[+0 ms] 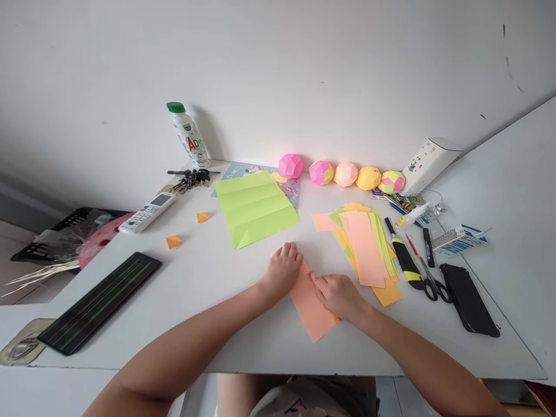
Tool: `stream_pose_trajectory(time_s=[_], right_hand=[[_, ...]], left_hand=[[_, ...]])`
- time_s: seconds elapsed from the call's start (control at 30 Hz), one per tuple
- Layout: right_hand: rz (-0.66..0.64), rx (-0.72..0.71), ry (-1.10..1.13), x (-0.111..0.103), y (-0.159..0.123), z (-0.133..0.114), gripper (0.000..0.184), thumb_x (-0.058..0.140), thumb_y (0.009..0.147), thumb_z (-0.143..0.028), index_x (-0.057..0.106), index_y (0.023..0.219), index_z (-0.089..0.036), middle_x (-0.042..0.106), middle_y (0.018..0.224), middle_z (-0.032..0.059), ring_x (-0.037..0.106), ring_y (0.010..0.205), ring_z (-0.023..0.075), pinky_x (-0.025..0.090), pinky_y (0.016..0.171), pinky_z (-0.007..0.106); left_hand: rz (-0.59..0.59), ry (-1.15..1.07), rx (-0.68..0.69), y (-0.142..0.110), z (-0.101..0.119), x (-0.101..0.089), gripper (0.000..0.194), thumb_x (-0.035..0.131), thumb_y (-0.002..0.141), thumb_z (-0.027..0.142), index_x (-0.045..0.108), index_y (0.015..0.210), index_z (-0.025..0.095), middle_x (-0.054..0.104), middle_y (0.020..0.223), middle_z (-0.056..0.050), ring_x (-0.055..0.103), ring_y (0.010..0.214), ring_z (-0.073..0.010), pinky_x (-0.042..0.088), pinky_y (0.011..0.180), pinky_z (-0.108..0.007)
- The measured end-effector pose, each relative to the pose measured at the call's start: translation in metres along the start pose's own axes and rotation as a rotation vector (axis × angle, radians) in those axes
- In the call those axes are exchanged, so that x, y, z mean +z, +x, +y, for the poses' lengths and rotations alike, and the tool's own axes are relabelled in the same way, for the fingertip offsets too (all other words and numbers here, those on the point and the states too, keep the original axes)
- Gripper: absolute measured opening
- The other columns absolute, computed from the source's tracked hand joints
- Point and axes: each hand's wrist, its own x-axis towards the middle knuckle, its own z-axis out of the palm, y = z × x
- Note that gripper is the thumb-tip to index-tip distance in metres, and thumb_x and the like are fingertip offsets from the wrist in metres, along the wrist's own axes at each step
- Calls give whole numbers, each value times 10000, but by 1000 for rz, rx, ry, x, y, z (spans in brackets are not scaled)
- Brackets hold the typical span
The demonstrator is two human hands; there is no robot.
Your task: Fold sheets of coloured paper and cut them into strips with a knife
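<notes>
We see both hands pressed down on a salmon-orange paper strip (310, 307) that lies flat near the front edge of the white table (217, 324). The left hand (283, 267) has its fingers curled and bears on the strip's far end; the right hand (336, 294) lies flat across its middle, fingers pointing toward the left hand. Neither hand closes around anything; both simply hold the paper against the table, and the two hands sit just beside each other, perhaps touching at the fingertips, though we cannot be sure from this angle.

Just beyond the left hand lies a creased green sheet (254, 208). To the right of the right hand is a fanned stack of cut strips (367, 246) in orange, green and yellow, then a highlighter (403, 260), scissors (430, 281) and a black phone (469, 301). Five folded paper balls (345, 174) line the wall. On the left are a white remote (147, 211), keys (191, 178) and a bottle (189, 136).
</notes>
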Motion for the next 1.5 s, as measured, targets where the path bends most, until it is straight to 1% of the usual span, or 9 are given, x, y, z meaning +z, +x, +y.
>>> stream_pose_trajectory(time_s=[0.1,0.2,0.37,0.73,0.87,0.97,1.1,1.27,1.5], right_hand=[[12,-37,-12,-9,-24,-4,346,327,913,-71,620,1098,-76,507,518,-25,410,456,114,217,439,268],[28,-58,-30,-19,-49,-11,353,322,917,-67,620,1105,-87,520,528,-19,440,467,126,252,440,275],[84,-51,-60,-26,-79,-21,348,339,916,-55,630,1100,-103,518,525,-14,471,463,144,300,430,290],[176,-27,110,-29,-93,-22,272,404,904,-99,669,926,-160,581,583,11,523,523,149,393,477,283],[311,131,120,-41,-94,11,220,449,887,-134,657,914,-202,565,596,-2,527,552,147,447,530,272],[448,363,-42,-50,-92,57,228,453,890,-185,657,987,-155,636,877,135,574,865,276,475,749,434],[209,758,-408,-48,-88,106,388,444,873,-324,639,1133,-111,563,1137,224,515,1038,378,463,773,513],[133,847,-438,-39,-90,124,436,392,896,-332,609,1195,-100,582,1160,227,524,990,366,439,757,486],[142,892,-381,-36,-93,139,413,423,853,-261,615,1161,-65,657,960,208,569,872,337,450,710,452]], left_hand=[[-10,-5,4,-1,0,0,234,525,781,46,635,968,134,588,1134,-170,555,1002,-272,493,753,-366],[-8,21,-2,-2,3,-1,211,532,848,211,633,1007,116,581,1189,-188,542,1058,-300,486,804,-399],[-34,-14,-23,-5,6,-4,550,531,830,560,608,1098,86,529,1294,-227,477,1194,-372,441,917,-459],[-69,-30,-48,-10,1,8,694,423,883,611,522,1268,43,424,1417,-248,345,1352,-367,369,1033,-453],[-48,-47,-52,-6,-5,8,690,478,871,596,529,1256,26,421,1411,-263,347,1347,-378,377,1032,-457],[31,-85,-31,-3,-8,7,542,561,855,519,580,1176,83,456,1374,-244,374,1321,-383,392,1013,-483],[98,-232,89,-1,-5,7,135,581,863,244,621,972,174,564,1198,-151,501,1182,-298,460,938,-465],[113,-392,48,-2,-1,9,36,553,866,200,577,885,180,553,1128,-123,512,1134,-262,494,903,-430],[74,-299,44,-4,6,4,407,633,788,478,556,960,117,500,1185,-206,427,1224,-374,385,1014,-538]])
